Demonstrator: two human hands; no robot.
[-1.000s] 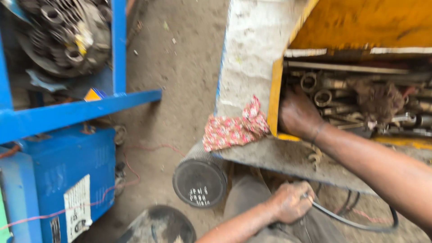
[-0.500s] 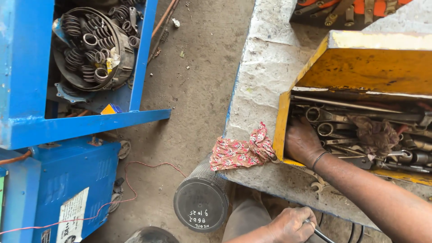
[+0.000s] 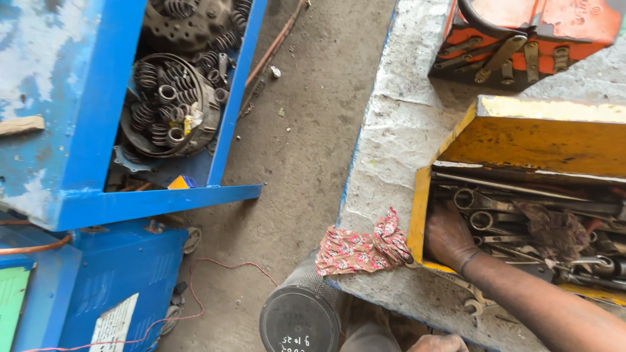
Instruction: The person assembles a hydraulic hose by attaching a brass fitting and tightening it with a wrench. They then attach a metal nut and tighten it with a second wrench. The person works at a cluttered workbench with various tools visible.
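Head view. The right hand lies knuckles-up inside the yellow toolbox, at its left end, fingers buried among the spanners; whether it has closed on one cannot be told. The left hand shows only as knuckles at the bottom edge, grip not visible. The toolbox stands at the front edge of the concrete bench, a patterned rag touching its left wall and hanging over the bench's corner. A black cylinder stands on the floor just below. Likely hazards: loose, overlapping spanners may pinch or scrape the fingers; a snagged tool could tip others out.
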